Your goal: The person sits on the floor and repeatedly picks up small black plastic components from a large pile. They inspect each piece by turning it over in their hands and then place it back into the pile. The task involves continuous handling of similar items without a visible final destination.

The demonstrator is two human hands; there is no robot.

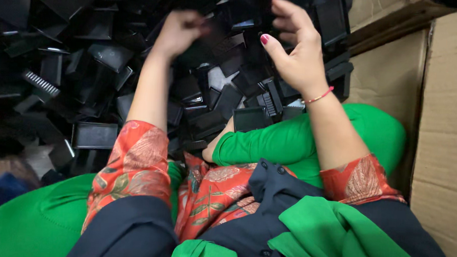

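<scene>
A big heap of black plastic parts [98, 61] fills the upper left and middle of the head view. My left hand [179, 31] is out over the heap, fingers curled around a small black part [199, 24]; the grip is blurred. My right hand [293, 49] is raised over the heap further right, fingers spread and bent, touching the black pieces beneath the fingertips without a clear hold. A red thread bracelet [320, 96] circles the right wrist. Both forearms come out of red floral sleeves [134, 160].
Cardboard box walls [444, 127] stand along the right side, with a brown flap [392, 17] at the top right. Green trousers [300, 142] and a green scarf [337, 236] over a dark garment [126, 227] fill the bottom. A flat rectangular black tray piece [94, 135] lies at left.
</scene>
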